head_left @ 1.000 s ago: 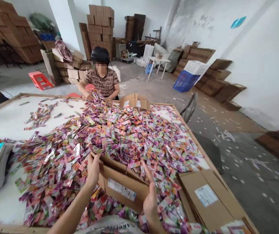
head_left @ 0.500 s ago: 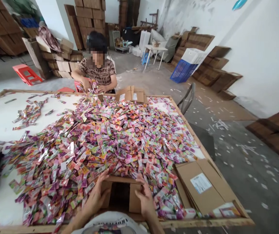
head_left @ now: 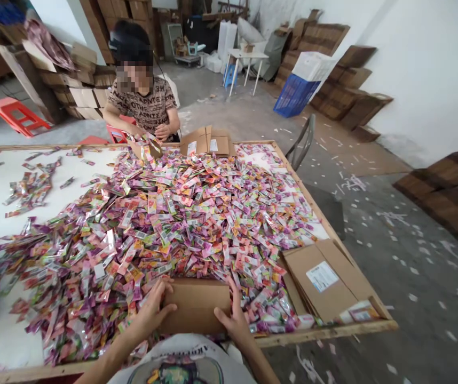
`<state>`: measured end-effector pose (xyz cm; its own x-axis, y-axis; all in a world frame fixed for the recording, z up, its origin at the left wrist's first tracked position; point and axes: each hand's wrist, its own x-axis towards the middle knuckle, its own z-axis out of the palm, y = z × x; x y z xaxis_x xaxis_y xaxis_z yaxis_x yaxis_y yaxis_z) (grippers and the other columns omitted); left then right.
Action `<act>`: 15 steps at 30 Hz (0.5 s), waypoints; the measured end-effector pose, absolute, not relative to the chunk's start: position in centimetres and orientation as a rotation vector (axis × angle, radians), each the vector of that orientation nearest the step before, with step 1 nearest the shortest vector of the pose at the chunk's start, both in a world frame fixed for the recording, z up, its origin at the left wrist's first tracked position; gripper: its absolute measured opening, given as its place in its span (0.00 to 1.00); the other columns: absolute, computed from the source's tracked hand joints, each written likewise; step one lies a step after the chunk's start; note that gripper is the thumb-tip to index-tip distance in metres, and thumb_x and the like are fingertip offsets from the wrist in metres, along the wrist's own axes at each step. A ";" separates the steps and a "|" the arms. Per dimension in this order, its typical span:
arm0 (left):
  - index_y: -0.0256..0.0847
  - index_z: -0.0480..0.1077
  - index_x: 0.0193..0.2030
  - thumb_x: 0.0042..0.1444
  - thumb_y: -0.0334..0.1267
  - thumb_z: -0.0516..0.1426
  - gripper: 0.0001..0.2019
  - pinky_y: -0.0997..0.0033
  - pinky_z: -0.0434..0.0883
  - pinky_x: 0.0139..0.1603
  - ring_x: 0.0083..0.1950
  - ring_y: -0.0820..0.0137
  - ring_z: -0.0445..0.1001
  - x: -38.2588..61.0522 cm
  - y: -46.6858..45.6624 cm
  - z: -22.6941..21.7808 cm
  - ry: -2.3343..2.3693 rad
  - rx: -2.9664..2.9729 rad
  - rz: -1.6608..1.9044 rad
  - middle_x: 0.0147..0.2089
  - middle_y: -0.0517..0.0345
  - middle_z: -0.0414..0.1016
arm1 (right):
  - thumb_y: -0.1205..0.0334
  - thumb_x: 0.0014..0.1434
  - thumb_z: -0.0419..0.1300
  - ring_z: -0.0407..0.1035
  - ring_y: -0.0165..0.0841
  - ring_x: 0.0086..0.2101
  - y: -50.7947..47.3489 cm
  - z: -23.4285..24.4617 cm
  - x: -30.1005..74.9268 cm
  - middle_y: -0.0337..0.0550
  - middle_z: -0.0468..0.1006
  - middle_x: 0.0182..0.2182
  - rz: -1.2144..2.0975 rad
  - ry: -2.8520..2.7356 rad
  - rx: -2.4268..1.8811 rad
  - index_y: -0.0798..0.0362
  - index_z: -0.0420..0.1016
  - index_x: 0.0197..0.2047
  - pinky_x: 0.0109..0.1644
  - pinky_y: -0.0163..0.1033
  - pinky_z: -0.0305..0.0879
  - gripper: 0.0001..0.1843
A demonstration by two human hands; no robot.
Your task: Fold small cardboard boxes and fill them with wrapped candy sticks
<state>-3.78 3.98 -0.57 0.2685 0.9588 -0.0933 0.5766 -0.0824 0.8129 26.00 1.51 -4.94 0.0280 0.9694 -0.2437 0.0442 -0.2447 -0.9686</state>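
Note:
At the near edge of the table, a small brown cardboard box (head_left: 195,309) sits between my two hands, a plain cardboard face turned up. My left hand (head_left: 156,308) grips its left side, thumb over the face and fingers at the far corner. On the opposite side, my right hand (head_left: 233,314) holds it the same way. Around the box spreads a big heap of small shiny packets (head_left: 189,218) in pink, purple, orange and green. What the box contains is hidden.
Flat folded cartons (head_left: 309,282) with a white label lie to my right. Across the table, a person (head_left: 143,106) handles packets over a small carton (head_left: 135,149); more flat cartons (head_left: 207,141) lie beside them. A wooden rim (head_left: 325,333) borders the table. A chair (head_left: 303,141) stands right.
The box showed a dark opening between its flaps; now a plain cardboard face is up. My hands have stayed on its sides. The view has shifted slightly.

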 end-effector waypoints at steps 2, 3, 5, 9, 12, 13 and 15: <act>0.45 0.63 0.57 0.59 0.43 0.59 0.20 0.51 0.69 0.61 0.63 0.55 0.68 -3.2 4.1 -1.5 1.417 1.713 0.648 0.60 0.45 0.70 | 0.47 0.49 0.66 0.71 0.44 0.51 1.8 -5.6 25.3 0.49 0.73 0.54 1.427 -1.009 -1.420 0.46 0.65 0.61 0.57 0.51 0.67 0.37; 0.45 0.61 0.60 0.58 0.43 0.58 0.23 0.52 0.70 0.60 0.62 0.55 0.69 -3.0 4.1 -1.9 1.424 1.732 0.640 0.60 0.45 0.70 | 0.50 0.48 0.67 0.71 0.43 0.50 2.0 -5.8 25.1 0.48 0.73 0.54 1.438 -0.999 -1.431 0.46 0.64 0.61 0.56 0.50 0.68 0.37; 0.44 0.61 0.59 0.59 0.40 0.57 0.21 0.53 0.71 0.58 0.59 0.57 0.71 -2.4 4.2 -2.5 1.488 1.831 0.622 0.57 0.46 0.72 | 0.57 0.44 0.67 0.70 0.44 0.50 2.6 -6.0 24.5 0.47 0.72 0.53 1.336 -1.058 -1.511 0.47 0.66 0.56 0.57 0.51 0.66 0.35; 0.42 0.68 0.52 0.61 0.34 0.53 0.13 0.42 0.66 0.60 0.57 0.52 0.70 -0.8 4.5 -2.8 1.730 1.960 0.619 0.50 0.45 0.73 | 0.65 0.43 0.63 0.67 0.47 0.51 3.7 -5.4 23.0 0.48 0.73 0.47 0.977 -1.186 -1.755 0.50 0.70 0.48 0.61 0.53 0.61 0.25; 0.48 0.68 0.60 0.61 0.35 0.54 0.19 0.34 0.50 0.68 0.67 0.49 0.60 0.5 4.6 -2.2 1.614 2.278 0.536 0.61 0.45 0.69 | 0.63 0.47 0.63 0.68 0.48 0.50 3.8 -5.3 22.2 0.49 0.73 0.47 0.921 -1.205 -1.820 0.50 0.70 0.49 0.59 0.53 0.62 0.23; 0.53 0.65 0.64 0.61 0.40 0.56 0.23 0.33 0.46 0.69 0.70 0.47 0.56 0.8 4.5 -1.9 1.482 2.438 0.462 0.67 0.46 0.65 | 0.61 0.47 0.63 0.68 0.48 0.51 3.8 -5.4 22.4 0.49 0.74 0.47 0.932 -1.205 -1.812 0.50 0.69 0.49 0.59 0.53 0.62 0.23; 0.60 0.55 0.70 0.54 0.55 0.61 0.37 0.28 0.43 0.68 0.73 0.40 0.49 1.1 4.4 -1.4 1.225 2.654 0.275 0.75 0.45 0.51 | 0.56 0.51 0.62 0.68 0.46 0.52 3.8 -5.7 23.5 0.49 0.74 0.48 1.034 -1.204 -1.731 0.50 0.69 0.49 0.60 0.51 0.63 0.22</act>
